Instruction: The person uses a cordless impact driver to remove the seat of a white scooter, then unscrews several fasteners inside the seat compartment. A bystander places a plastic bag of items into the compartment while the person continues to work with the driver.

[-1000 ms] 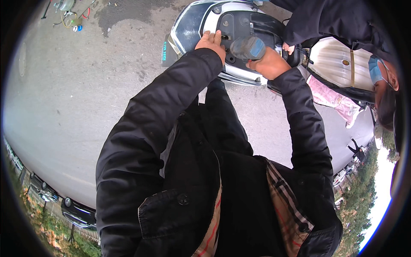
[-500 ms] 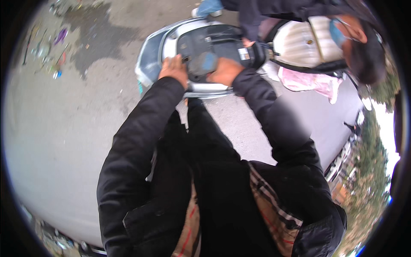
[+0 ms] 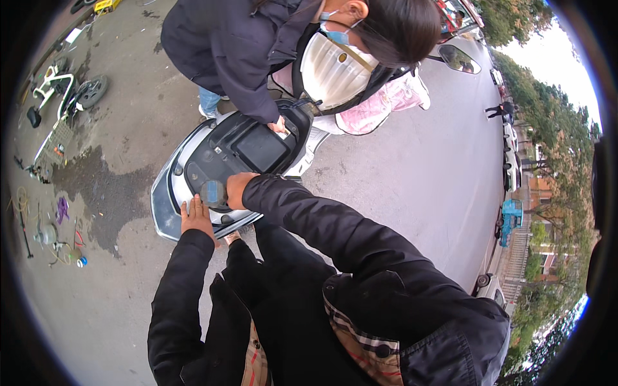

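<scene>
In front of me is the silver-and-black scooter body [image 3: 171, 193], its dark interior panel [image 3: 225, 138] exposed. My left hand [image 3: 197, 217] lies on its near silver rim at the left end, fingers extended and holding nothing. Just right of it, my right hand [image 3: 239, 191] is closed round a rounded dark grey tool [image 3: 212, 192] with a blue patch on top. This tool sits over the panel; its underside and exact kind are hidden. Another person's hand [image 3: 279, 126] touches the far right part of the panel.
That person in a dark jacket [image 3: 212, 58] leans over the scooter's far side, by a pale ribbed shell [image 3: 335, 67] and pink cloth [image 3: 380, 106]. A small bike [image 3: 71, 96], loose tools [image 3: 58, 238] and a wet patch [image 3: 103, 186] lie left. Parked vehicles [image 3: 510, 154] line the road at right.
My view has shifted, so the scooter sits lower and further left, with more street showing. My left hand stays on the rim, and my right hand still holds the grey tool.
</scene>
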`<state>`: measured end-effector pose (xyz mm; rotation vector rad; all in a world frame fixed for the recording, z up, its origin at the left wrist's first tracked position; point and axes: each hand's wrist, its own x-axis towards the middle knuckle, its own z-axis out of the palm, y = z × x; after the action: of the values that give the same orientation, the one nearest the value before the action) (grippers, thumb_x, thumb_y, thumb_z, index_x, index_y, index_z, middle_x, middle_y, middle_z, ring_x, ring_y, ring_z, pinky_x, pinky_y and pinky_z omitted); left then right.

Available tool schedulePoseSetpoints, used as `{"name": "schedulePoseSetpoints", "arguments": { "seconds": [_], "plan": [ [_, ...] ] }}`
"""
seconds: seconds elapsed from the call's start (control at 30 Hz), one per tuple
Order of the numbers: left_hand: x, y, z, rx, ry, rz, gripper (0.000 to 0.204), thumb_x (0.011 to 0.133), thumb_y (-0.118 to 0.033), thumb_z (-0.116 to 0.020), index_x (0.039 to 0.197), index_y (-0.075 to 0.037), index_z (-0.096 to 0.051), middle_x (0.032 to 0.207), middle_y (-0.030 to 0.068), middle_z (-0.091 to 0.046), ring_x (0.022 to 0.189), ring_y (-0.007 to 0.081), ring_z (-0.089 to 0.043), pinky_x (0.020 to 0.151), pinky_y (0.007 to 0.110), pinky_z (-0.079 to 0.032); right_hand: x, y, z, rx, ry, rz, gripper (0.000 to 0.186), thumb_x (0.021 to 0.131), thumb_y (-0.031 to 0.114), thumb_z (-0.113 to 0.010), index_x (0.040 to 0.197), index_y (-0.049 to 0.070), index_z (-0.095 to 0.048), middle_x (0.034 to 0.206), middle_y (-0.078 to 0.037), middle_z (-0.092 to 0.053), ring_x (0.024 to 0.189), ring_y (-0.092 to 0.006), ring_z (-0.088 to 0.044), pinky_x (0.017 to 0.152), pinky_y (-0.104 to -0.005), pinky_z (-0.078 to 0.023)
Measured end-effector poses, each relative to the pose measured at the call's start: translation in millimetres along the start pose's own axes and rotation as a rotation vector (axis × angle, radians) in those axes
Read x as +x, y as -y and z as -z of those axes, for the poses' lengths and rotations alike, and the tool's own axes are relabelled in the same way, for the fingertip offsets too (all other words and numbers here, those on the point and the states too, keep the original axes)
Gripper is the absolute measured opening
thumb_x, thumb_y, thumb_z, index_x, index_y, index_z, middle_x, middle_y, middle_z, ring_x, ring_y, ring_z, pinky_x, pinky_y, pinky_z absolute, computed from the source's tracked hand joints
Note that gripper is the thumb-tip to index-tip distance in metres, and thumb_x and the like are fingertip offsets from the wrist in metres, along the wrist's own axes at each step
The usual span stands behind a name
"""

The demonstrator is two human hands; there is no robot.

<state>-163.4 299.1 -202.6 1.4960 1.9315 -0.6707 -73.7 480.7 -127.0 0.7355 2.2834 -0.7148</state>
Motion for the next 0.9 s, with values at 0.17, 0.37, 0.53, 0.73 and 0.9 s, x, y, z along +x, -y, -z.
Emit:
{"name": "schedulePoseSetpoints", "arguments": {
  "seconds": [0.17,0.37,0.53,0.73,0.9],
  "plan": [
    [0,-3,-2,-0.06,-0.005,0.013,0.124,0.063,-0.053,-0.082,0.161,-0.001,-0.028,0.171,0.022,-0.014,0.159,0.0294,-0.017,0.127,0.054,0.0,-7,1,0,0.044,-0.027,-0.002,0.035,0.082,0.025,-0.068,0.104,-0.002,-0.075,0.107,-0.024,-0.074,0.105,-0.0393,-0.071,0.093,-0.046,-0.056],
    [-6,-4,6,-0.115,-0.033,0.022,0.114,0.064,-0.042,-0.079,0.159,-0.001,-0.033,0.17,0.0222,-0.017,0.156,0.0278,-0.025,0.127,0.053,-0.002,-5,1,-2,0.04,0.001,0.003,0.036,0.083,0.025,-0.067,0.106,-0.002,-0.074,0.106,-0.025,-0.074,0.104,-0.0389,-0.072,0.092,-0.0454,-0.056],
    [-6,-5,10,-0.119,-0.007,0.029,0.113,0.064,-0.042,-0.08,0.158,-0.001,-0.034,0.17,0.0226,-0.016,0.155,0.0264,-0.029,0.126,0.053,-0.005,-4,3,0,0.036,-0.007,-0.005,0.036,0.082,0.024,-0.068,0.106,-0.002,-0.074,0.106,-0.025,-0.074,0.103,-0.0391,-0.072,0.092,-0.0452,-0.056],
    [-8,-5,11,-0.145,-0.016,0.024,0.107,0.068,-0.039,-0.077,0.158,0.0,-0.033,0.17,0.0236,-0.017,0.154,0.0265,-0.03,0.126,0.054,-0.006,0,-4,4,0.03,-0.016,0.023,0.035,0.081,0.026,-0.069,0.1,-0.003,-0.076,0.102,-0.026,-0.073,0.101,-0.0406,-0.072,0.091,-0.0462,-0.056],
    [-8,-6,-6,-0.173,-0.162,0.032,0.108,0.073,-0.05,-0.076,0.158,0.0,-0.033,0.168,0.0224,-0.025,0.152,0.0272,-0.034,0.126,0.053,-0.011,3,-5,7,-0.001,-0.002,0.045,0.04,0.08,0.032,-0.073,0.096,-0.004,-0.076,0.098,-0.03,-0.072,0.101,-0.0429,-0.071,0.092,-0.0467,-0.056]
  ]
}}
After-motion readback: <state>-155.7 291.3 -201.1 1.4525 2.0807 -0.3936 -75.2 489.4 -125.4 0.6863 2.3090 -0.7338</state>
